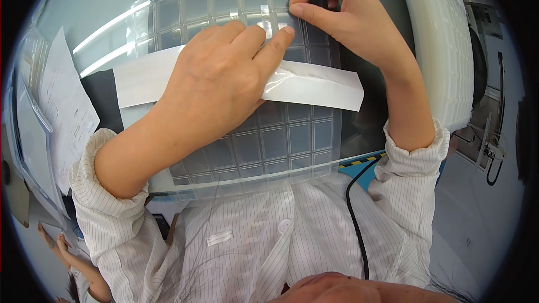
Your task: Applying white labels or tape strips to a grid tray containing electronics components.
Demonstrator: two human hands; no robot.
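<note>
A clear plastic tray (275, 137) divided into rows of rectangular cells lies in front of me on a dark surface. Across its middle runs a white paper strip (331, 91) with a glossy, crinkled film along part of it. My left hand (216, 76) is closed round this strip above the tray, its index finger stretching toward the upper cells. Near the tray's far right corner, my right hand (353, 19) is closed, thumb and index finger brought together in a pinch. What these fingertips hold, if anything, is too small to make out.
At the right stands a tall stack of clear trays (441, 50). Papers (64, 90) and plastic sleeves lie at the left. A black cable (351, 199) hangs by the table edge near yellow-black striped tape (359, 161). Another person's arms (78, 258) show at lower left.
</note>
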